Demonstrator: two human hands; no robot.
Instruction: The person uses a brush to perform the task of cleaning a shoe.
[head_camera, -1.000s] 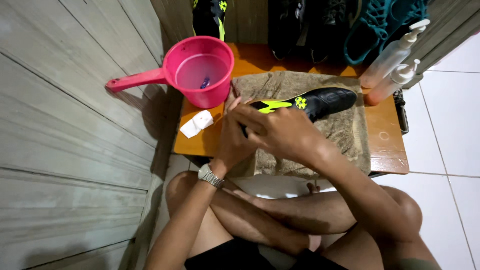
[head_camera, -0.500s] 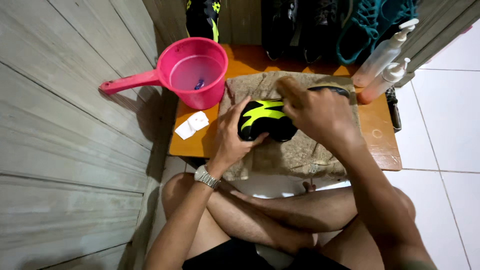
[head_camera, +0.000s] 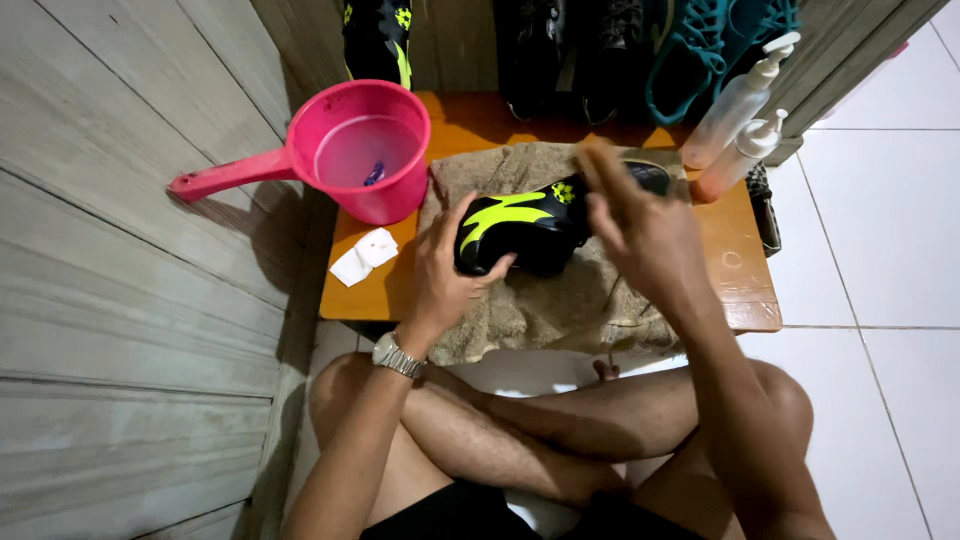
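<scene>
L hand (head_camera: 445, 268) grips glossy blk/neon shoe (head_camera: 525, 225) on nubby towel (head_camera: 560, 305); R hand (head_camera: 640, 225) blurred, grip unclear.

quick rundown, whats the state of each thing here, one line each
black and neon-yellow shoe: lying on the towel, gripped by the left hand
left hand: closed around the shoe's end
right hand: blurred above the shoe, grip unclear
towel: spread flat, front edge hanging off the low wooden table
pink dipper: upright, small blue thing inside
two pump bottles: leaning against the wall
white cloth scrap: crumpled on the table
</scene>
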